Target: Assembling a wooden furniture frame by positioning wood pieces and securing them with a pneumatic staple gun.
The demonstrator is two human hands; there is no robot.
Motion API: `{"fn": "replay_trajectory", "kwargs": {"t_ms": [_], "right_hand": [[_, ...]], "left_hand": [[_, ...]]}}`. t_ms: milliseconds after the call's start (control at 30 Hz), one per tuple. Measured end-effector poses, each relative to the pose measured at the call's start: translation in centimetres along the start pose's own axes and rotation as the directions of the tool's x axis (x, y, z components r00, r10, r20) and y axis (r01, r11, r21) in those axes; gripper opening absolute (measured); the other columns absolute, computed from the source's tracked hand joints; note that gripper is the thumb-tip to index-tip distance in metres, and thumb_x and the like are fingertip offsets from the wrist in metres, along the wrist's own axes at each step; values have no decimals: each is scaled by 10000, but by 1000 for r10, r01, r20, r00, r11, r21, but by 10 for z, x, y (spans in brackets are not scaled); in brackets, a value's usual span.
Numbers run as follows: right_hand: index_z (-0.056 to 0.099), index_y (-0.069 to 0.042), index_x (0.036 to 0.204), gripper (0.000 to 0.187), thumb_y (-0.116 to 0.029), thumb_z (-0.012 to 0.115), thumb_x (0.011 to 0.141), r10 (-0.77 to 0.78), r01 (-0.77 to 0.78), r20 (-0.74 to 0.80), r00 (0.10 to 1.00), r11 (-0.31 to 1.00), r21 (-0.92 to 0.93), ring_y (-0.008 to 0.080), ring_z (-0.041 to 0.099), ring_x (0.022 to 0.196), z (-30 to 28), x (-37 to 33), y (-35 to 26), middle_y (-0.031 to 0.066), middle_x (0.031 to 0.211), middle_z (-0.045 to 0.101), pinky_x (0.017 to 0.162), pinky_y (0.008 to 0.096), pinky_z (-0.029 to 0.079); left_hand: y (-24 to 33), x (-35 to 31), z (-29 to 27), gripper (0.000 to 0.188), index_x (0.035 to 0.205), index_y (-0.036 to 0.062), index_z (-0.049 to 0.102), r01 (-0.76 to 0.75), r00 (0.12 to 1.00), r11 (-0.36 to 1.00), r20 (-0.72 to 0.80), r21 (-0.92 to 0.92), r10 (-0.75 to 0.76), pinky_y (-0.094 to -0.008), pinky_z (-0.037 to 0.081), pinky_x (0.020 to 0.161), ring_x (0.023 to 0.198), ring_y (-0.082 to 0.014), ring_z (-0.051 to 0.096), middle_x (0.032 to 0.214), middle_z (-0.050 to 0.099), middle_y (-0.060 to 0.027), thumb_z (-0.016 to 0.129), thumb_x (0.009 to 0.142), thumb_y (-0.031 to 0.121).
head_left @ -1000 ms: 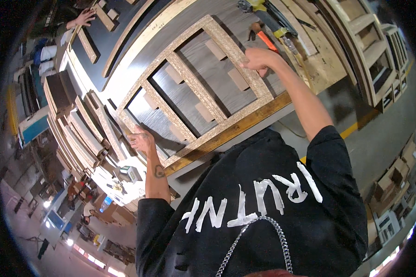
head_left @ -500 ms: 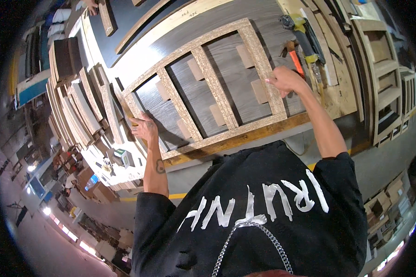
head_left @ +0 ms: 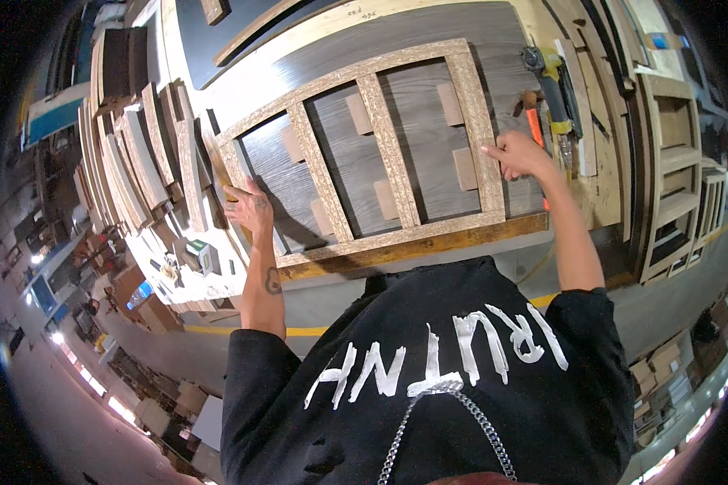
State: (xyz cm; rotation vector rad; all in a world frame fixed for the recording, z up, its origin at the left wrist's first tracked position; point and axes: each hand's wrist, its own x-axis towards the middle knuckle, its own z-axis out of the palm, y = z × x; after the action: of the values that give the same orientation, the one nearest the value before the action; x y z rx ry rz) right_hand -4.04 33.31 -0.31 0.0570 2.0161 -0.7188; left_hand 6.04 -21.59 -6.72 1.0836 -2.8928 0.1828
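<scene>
A ladder-like wooden frame [head_left: 391, 152] with speckled, mottled faces lies on a grey wood-grain panel [head_left: 429, 121]. Two crossbars divide it between its end bars. Small tan blocks [head_left: 464, 168] sit within its openings, some against the bars. At the left end bar, my left hand [head_left: 253, 214] is closed on the frame, part of its grip hidden. On the opposite end, my right hand [head_left: 523, 155] has its fingers curled and a fingertip on the end bar; what the curled fingers touch underneath is hidden.
Right of my right hand lie an orange-handled hammer [head_left: 534, 123] and a yellow-and-black power tool [head_left: 551, 90]. Curved wooden strips [head_left: 133, 162] are stacked at left, near a green-and-white box [head_left: 200, 255]. Finished-looking slatted frames [head_left: 673, 174] stand at far right.
The whole view has shifted a little, with the bench contents sitting farther right. Another person's hand at the upper left is out of view. Both my hands stay at the frame's ends.
</scene>
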Motion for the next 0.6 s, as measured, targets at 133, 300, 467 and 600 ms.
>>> {"fn": "replay_trajectory", "kwargs": {"t_ms": [133, 300, 467, 600], "right_hand": [[586, 31, 832, 491, -446, 575, 945, -6, 30, -214, 977, 994, 108, 237, 673, 607, 7, -5, 5, 170, 690, 627, 542, 364, 497], [585, 21, 866, 457, -431, 591, 934, -106, 91, -359, 927, 994, -61, 337, 619, 675, 23, 2, 12, 194, 701, 593, 628, 426, 464], [556, 21, 893, 426, -401, 598, 925, -98, 62, -399, 912, 993, -103, 402, 594, 718, 29, -5, -1, 223, 722, 590, 663, 453, 456], [518, 12, 871, 411, -388, 599, 925, -43, 8, -361, 932, 995, -97, 428, 569, 742, 28, -5, -3, 239, 751, 581, 677, 468, 440]], "left_hand": [[1, 0, -4, 747, 1444, -13, 338, 7, 1000, 999, 20, -33, -7, -644, 328, 971, 1210, -525, 385, 1302, 386, -418, 356, 982, 575], [3, 4, -5, 754, 1469, 3, 280, 48, 994, 999, 99, 11, -48, -617, 304, 1011, 1222, -515, 380, 1315, 385, -404, 325, 986, 580], [-5, 1, -1, 774, 1459, -17, 281, 24, 998, 1000, 57, 9, -24, -615, 313, 989, 1148, -503, 411, 1278, 395, -376, 323, 981, 590], [-3, 0, -1, 797, 1469, -25, 267, 25, 999, 999, 43, -39, -23, -625, 302, 978, 1153, -505, 400, 1289, 379, -378, 333, 973, 596]]}}
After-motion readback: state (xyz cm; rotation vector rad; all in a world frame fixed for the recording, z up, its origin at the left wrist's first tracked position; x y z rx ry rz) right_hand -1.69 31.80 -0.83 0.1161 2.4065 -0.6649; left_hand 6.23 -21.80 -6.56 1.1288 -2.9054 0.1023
